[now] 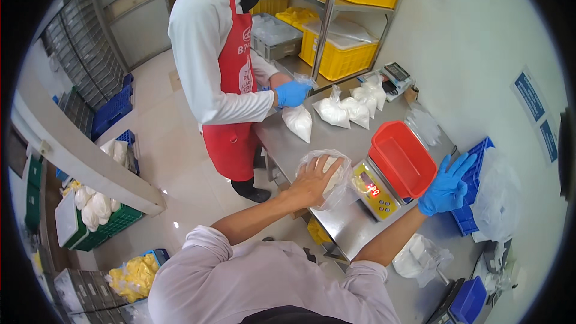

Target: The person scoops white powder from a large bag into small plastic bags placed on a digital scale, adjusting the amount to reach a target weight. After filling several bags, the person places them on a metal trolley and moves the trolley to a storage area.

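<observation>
My bare left hand [307, 183] is wrapped over a clear plastic bag of white powder [333, 181] at the table's front edge. The fingers spread across the bag's top, and its underside is hidden. In a blue glove, my right hand [447, 187] is raised with fingers apart, holding nothing, just right of a red tray [403, 159]. That tray sits on a yellow digital scale [373, 191] with a lit red display, between my two hands. No contents show inside the tray.
Across the steel table [303, 155], a person in a red apron [231, 84] handles a powder bag [297, 123]. Several filled bags [332, 111] stand beyond. A blue crate [471, 207] is by the right wall, and an opened bag [415, 257] lies below my right forearm.
</observation>
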`<state>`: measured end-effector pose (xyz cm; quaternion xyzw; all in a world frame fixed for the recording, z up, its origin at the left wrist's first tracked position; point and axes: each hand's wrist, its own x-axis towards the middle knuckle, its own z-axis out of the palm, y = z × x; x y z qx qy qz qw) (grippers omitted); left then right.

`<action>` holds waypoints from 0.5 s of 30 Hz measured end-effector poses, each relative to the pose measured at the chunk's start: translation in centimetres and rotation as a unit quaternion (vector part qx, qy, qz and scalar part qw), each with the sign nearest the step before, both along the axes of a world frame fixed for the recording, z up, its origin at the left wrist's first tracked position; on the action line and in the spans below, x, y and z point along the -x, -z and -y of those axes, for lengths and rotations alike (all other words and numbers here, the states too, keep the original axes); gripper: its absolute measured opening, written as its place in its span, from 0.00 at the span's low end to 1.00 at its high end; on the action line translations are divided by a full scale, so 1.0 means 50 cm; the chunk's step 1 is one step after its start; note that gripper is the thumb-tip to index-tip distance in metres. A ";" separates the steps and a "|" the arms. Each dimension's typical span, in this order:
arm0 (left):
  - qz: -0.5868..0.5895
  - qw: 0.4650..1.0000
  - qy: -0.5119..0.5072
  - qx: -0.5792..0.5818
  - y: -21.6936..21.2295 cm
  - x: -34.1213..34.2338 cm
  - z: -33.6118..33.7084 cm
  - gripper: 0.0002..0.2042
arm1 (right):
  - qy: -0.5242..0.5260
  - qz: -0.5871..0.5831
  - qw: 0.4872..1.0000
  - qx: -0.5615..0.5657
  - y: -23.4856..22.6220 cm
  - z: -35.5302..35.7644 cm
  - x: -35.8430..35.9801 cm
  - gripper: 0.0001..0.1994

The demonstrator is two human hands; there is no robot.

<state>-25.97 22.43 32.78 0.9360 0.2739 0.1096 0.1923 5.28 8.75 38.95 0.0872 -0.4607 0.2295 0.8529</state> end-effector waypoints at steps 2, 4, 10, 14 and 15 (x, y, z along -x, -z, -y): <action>0.001 1.000 -0.007 -0.014 -0.008 -0.019 0.007 0.59 | -0.084 -0.013 0.996 0.030 0.009 -0.001 0.020 0.07; -0.006 1.000 -0.009 -0.028 -0.024 -0.041 0.014 0.58 | -0.070 0.029 0.974 0.215 0.045 0.023 0.025 0.08; -0.015 0.993 -0.011 -0.112 -0.088 -0.137 0.035 0.50 | 0.228 0.466 0.636 0.571 -0.002 -0.006 0.183 0.11; 0.030 0.979 -0.027 -0.198 -0.099 -0.219 0.032 0.46 | 0.428 0.451 0.591 0.514 0.000 -0.023 0.172 0.11; 0.018 0.977 -0.026 -0.210 -0.107 -0.236 0.038 0.46 | 0.455 0.426 0.599 0.503 -0.018 -0.015 0.175 0.11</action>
